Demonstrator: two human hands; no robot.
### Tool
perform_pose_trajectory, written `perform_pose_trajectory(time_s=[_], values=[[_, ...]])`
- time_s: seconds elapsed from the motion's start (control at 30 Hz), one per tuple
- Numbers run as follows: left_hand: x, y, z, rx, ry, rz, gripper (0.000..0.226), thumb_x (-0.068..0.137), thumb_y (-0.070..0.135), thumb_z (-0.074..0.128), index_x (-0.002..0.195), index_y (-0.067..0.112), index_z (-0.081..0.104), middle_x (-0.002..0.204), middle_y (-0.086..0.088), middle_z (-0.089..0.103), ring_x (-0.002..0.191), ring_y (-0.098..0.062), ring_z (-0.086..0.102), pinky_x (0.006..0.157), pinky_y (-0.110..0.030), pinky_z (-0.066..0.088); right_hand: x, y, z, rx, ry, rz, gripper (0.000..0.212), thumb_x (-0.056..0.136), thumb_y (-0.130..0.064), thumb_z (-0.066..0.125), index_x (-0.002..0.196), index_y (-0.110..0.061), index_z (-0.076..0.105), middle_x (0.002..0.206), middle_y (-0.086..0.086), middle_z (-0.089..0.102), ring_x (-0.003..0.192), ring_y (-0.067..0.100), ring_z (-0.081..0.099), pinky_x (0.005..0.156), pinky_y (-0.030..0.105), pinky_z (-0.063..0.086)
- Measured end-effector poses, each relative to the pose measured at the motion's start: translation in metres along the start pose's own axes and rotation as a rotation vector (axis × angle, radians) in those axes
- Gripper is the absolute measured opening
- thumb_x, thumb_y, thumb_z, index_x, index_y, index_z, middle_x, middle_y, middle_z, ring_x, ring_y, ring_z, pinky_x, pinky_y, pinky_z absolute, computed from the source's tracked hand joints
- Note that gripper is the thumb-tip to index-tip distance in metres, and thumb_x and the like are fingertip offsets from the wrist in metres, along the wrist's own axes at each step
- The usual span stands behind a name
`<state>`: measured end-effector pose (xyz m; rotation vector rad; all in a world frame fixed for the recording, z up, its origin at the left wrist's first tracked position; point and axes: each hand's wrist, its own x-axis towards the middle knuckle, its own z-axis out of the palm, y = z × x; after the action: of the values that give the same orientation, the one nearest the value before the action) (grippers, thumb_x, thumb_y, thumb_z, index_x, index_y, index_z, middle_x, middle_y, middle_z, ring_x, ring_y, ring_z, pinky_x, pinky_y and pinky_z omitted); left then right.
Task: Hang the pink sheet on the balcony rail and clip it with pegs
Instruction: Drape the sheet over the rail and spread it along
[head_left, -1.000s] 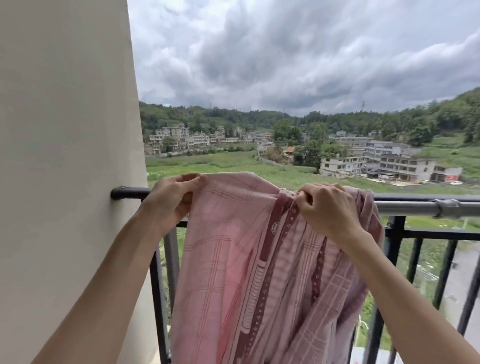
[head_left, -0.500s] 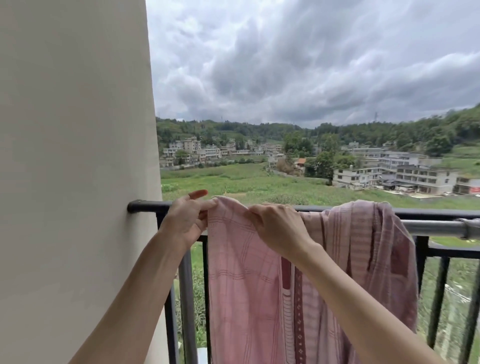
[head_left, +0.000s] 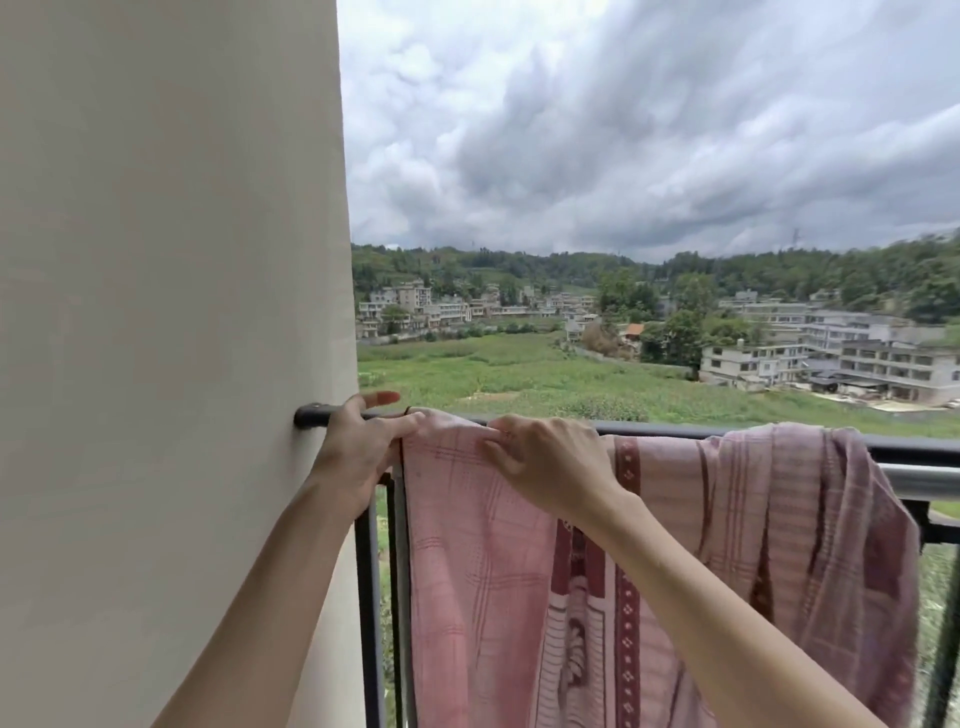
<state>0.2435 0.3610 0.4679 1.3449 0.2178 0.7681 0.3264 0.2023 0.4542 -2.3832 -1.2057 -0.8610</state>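
Two hands pinch the pink sheet (head_left: 488, 561) over the balcony rail (head_left: 670, 430).
Left hand (head_left: 358, 447) grips its edge; right hand (head_left: 545, 462) beside it holds checked cloth, fingertips hidden.

No legible text, label, brand, number or sign anywhere. Only woven diamond motifs and stripes along the dark red bands of the pink sheet (head_left: 519, 597) (ornament, not lettering). Distant buildings (head_left: 831, 358) too small for any signage.

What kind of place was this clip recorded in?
Most likely a home balcony high up in a building: a black metal rail fixed to a plain wall, a pink sheet draped over it, and fields and low buildings far below.
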Motion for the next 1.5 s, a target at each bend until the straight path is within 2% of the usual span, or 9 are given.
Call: perform_pose_trajectory(time_s=[0.23, 0.33, 0.47, 0.63, 0.8, 1.1, 1.3, 1.4, 1.5], values=[[0.000, -0.008, -0.008, 0.300, 0.108, 0.141, 0.015, 0.076, 0.006, 0.071, 0.085, 0.011, 0.060, 0.086, -0.010, 0.064, 0.078, -0.021, 0.062, 0.070, -0.024, 0.053, -0.013, 0.009, 0.002, -0.182, 0.079, -0.030, 0.048, 0.091, -0.060, 0.033, 0.097, -0.022, 0.062, 0.083, -0.003, 0.067, 0.078, 0.018, 0.062, 0.063, 0.027, 0.030], [-0.010, -0.020, 0.001, 0.922, 0.250, 0.480, 0.017, 0.086, 0.016, 0.062, 0.102, 0.013, 0.064, 0.102, -0.009, 0.060, 0.098, -0.026, 0.054, 0.086, -0.031, 0.040, -0.023, 0.020, 0.006, -0.136, 0.201, -0.038, 0.052, 0.088, -0.056, 0.030, 0.083, -0.020, 0.067, 0.074, -0.004, 0.069, 0.069, 0.019, 0.066, 0.064, 0.029, 0.042], [-0.031, -0.035, 0.044, 1.063, 0.033, 0.861, 0.029, 0.095, 0.029, 0.044, 0.112, 0.015, 0.063, 0.114, -0.003, 0.060, 0.111, -0.022, 0.051, 0.100, -0.039, 0.037, -0.036, 0.029, -0.006, -0.023, 0.283, 0.052, 0.048, 0.093, -0.040, 0.029, 0.101, -0.015, 0.069, 0.094, 0.001, 0.073, 0.086, 0.023, 0.067, 0.075, 0.035, 0.050], [-0.027, -0.070, 0.074, 1.227, -0.072, 0.826, 0.051, 0.096, 0.047, 0.015, 0.100, 0.020, 0.059, 0.095, 0.003, 0.062, 0.095, -0.020, 0.054, 0.088, -0.028, 0.025, -0.065, 0.064, -0.018, -0.203, 0.243, 0.193, 0.053, 0.094, -0.047, 0.026, 0.093, -0.013, 0.067, 0.085, 0.003, 0.072, 0.080, 0.024, 0.066, 0.080, 0.036, 0.047], [-0.020, -0.075, 0.077, 1.224, 0.067, 0.861, 0.044, 0.096, 0.035, 0.025, 0.081, 0.013, 0.060, 0.076, -0.002, 0.063, 0.077, -0.024, 0.055, 0.077, -0.032, 0.025, -0.085, 0.096, -0.027, -0.354, 0.244, 0.207, 0.054, 0.096, -0.048, 0.025, 0.083, -0.013, 0.064, 0.075, 0.003, 0.067, 0.070, 0.024, 0.063, 0.074, 0.034, 0.048], [-0.018, -0.080, 0.085, 1.193, 0.127, 0.859, 0.043, 0.093, 0.029, 0.027, 0.078, 0.007, 0.062, 0.078, -0.009, 0.066, 0.080, -0.030, 0.056, 0.081, -0.036, 0.028, -0.126, 0.159, -0.066, -0.275, 0.294, 0.399, 0.051, 0.087, -0.037, 0.020, 0.080, -0.008, 0.062, 0.080, 0.009, 0.066, 0.078, 0.027, 0.059, 0.070, 0.030, 0.038], [-0.018, -0.080, 0.083, 1.145, 0.147, 0.862, 0.045, 0.092, 0.031, 0.025, 0.077, 0.008, 0.061, 0.076, -0.007, 0.064, 0.077, -0.028, 0.054, 0.082, -0.035, 0.028, -0.099, 0.114, -0.042, -0.257, 0.370, 0.356, 0.054, 0.091, -0.048, 0.028, 0.105, -0.013, 0.066, 0.105, 0.005, 0.070, 0.101, 0.024, 0.060, 0.104, 0.043, 0.023], [-0.018, -0.081, 0.086, 1.143, 0.158, 0.858, 0.045, 0.092, 0.034, 0.026, 0.076, 0.010, 0.061, 0.075, -0.006, 0.063, 0.077, -0.027, 0.054, 0.082, -0.035, 0.027, -0.077, 0.086, -0.021, -0.227, 0.330, 0.217, 0.051, 0.093, -0.047, 0.029, 0.103, -0.014, 0.067, 0.095, 0.003, 0.072, 0.089, 0.023, 0.065, 0.091, 0.041, 0.038], [-0.017, -0.081, 0.083, 1.141, 0.166, 0.855, 0.045, 0.091, 0.033, 0.026, 0.075, 0.010, 0.061, 0.073, -0.005, 0.063, 0.075, -0.027, 0.054, 0.082, -0.035, 0.027, -0.077, 0.094, -0.018, -0.367, 0.375, 0.202, 0.051, 0.095, -0.043, 0.029, 0.075, -0.013, 0.066, 0.069, 0.001, 0.067, 0.063, 0.022, 0.062, 0.068, 0.033, 0.044]])
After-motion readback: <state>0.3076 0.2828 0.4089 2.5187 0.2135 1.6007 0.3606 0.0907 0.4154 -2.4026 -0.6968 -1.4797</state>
